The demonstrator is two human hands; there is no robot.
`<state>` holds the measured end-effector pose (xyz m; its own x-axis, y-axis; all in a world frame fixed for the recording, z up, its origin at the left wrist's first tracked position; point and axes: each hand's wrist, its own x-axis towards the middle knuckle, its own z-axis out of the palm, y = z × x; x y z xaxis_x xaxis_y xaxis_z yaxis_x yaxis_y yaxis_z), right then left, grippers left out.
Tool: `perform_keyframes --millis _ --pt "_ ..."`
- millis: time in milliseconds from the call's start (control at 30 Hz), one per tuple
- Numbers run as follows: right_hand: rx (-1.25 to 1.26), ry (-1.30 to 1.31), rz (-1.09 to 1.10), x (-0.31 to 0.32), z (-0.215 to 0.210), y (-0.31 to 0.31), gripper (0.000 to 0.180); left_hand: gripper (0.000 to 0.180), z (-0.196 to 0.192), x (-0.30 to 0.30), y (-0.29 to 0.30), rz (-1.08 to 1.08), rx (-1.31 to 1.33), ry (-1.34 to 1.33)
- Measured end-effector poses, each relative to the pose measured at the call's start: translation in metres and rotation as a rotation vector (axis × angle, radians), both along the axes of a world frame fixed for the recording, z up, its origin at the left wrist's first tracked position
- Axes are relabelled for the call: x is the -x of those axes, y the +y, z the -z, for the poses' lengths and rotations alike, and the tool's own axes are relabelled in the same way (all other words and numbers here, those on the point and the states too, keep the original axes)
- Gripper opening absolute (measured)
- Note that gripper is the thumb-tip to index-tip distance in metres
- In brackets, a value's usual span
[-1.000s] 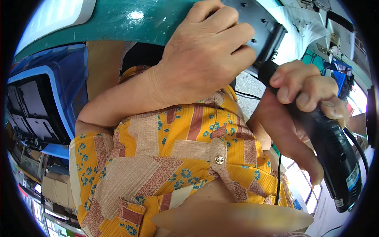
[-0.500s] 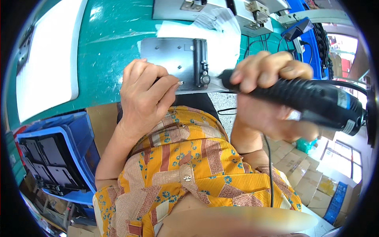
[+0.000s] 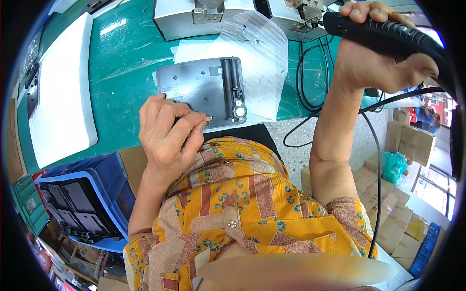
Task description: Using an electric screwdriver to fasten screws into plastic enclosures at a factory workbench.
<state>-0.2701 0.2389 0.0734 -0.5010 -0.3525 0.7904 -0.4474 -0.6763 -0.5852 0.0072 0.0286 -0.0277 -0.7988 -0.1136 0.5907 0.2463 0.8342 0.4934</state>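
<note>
A grey metal plate (image 3: 199, 89) with a black hinge-like strip lies on white foam sheet at the near edge of the green bench (image 3: 126, 53). My left hand (image 3: 167, 131) rests at the plate's near edge, fingertips pinching a small screw-like part against it. My right hand (image 3: 376, 60) is raised at the upper right, gripping a black corded electric screwdriver (image 3: 388, 34) held away from the plate.
A white foam block (image 3: 63, 111) lies on the bench at left. Grey machine housings (image 3: 194, 17) stand at the back. A blue crate (image 3: 82, 199) of black trays sits low on the left. Cardboard boxes (image 3: 407, 140) are stacked on the floor at right, with black cables (image 3: 310, 63) hanging.
The view has swung down toward the bench. My left hand came off the plate's top to pinch a small part at its near edge. My right hand lifted the screwdriver up and right.
</note>
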Motion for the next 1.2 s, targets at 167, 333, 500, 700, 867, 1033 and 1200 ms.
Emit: perform_keyframes --millis 167,333,500,700,867,1033,1200 --pt "-0.011 0.059 0.114 -0.004 -0.003 -0.007 0.085 0.021 -0.001 0.001 0.0 0.011 0.007 -0.018" --pt "-0.024 0.105 0.171 -0.009 -0.004 -0.014 0.081 0.02 -0.001 0.001 0.001 -0.003 0.018 -0.021" --pt "-0.047 0.151 0.219 -0.013 -0.006 -0.02 0.076 0.02 -0.001 0.001 0.001 -0.002 0.009 -0.022" --pt "-0.077 0.254 0.29 -0.02 -0.005 -0.029 0.071 0.02 -0.002 0.0 0.001 0.0 0.011 -0.013" --pt "-0.111 0.402 0.356 -0.019 -0.005 -0.036 0.067 0.02 -0.002 0.0 0.0 0.007 0.013 -0.015" --pt "-0.143 0.326 0.394 -0.032 -0.012 -0.048 0.064 0.021 -0.002 -0.001 0.0 0.004 0.015 -0.02" --pt "-0.181 0.021 0.366 -0.048 -0.021 -0.048 0.062 0.021 0.002 0.0 0.0 0.002 0.001 -0.001"
